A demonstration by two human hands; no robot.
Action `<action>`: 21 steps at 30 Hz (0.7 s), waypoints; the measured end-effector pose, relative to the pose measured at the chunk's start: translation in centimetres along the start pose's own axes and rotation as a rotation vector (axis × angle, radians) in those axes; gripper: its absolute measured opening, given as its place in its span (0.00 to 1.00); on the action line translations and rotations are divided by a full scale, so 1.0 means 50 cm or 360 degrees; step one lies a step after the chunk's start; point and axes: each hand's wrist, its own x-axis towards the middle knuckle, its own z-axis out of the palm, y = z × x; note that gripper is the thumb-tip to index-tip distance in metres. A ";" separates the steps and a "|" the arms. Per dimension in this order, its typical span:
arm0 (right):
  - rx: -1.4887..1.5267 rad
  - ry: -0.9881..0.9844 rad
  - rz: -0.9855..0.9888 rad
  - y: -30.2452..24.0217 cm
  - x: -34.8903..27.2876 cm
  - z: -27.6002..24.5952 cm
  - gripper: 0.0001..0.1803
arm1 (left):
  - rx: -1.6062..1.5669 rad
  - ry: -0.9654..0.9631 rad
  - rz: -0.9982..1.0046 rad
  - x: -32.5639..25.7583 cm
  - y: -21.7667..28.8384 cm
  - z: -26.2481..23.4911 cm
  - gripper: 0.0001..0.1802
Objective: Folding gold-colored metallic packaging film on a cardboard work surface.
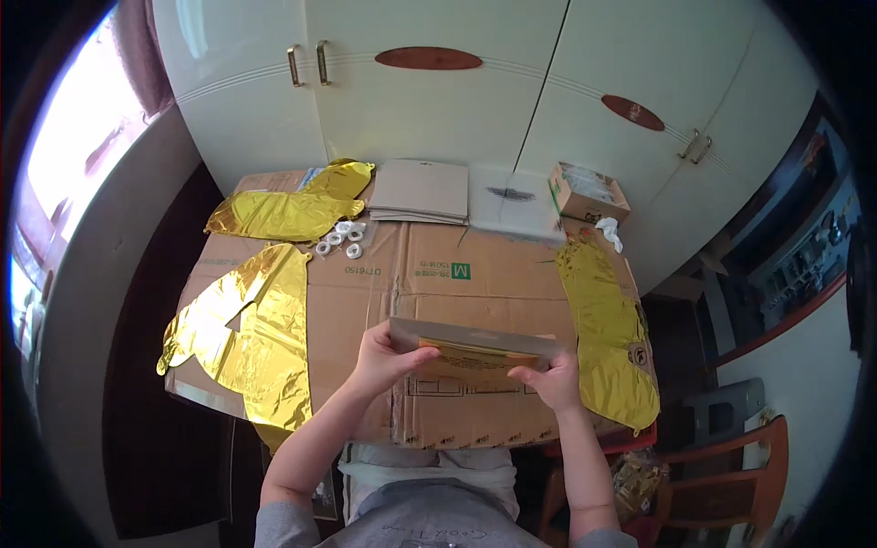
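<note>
Between my two hands is a flat grey card package (475, 338) with a golden-yellow face, tilted up above the near part of the cardboard-covered table (484, 310). My left hand (379, 359) is closed on its left end, thumb over the near side. On the right end, my right hand (555, 379) grips it the same way. Flat gold foil balloons lie around it: one at the near left (279, 324), one at the far left (283, 215) and one along the right edge (598, 320). The print on the package is too small to make out.
Several small white ribbon rolls (353, 250) lie left of centre. Behind stands a stack of grey cards (420, 190), with a small open carton (594, 205) and crumpled white tissue (610, 234) at the far right. White cabinets (438, 110) border the back; a wooden chair (722, 484) stands at right.
</note>
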 end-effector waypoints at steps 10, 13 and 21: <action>-0.0278 0.0148 -0.0100 -0.049 -0.043 -0.016 0.05 | -0.0061 -0.0186 0.0182 -0.030 -0.016 0.005 0.02; -0.0415 0.0418 -0.0313 -0.075 -0.127 -0.042 0.06 | 0.0494 -0.0240 0.0127 -0.085 0.032 0.044 0.04; 0.0631 0.0935 0.0118 -0.130 -0.515 -0.058 0.28 | 0.0468 -0.1167 0.1575 -0.172 -0.013 0.251 0.15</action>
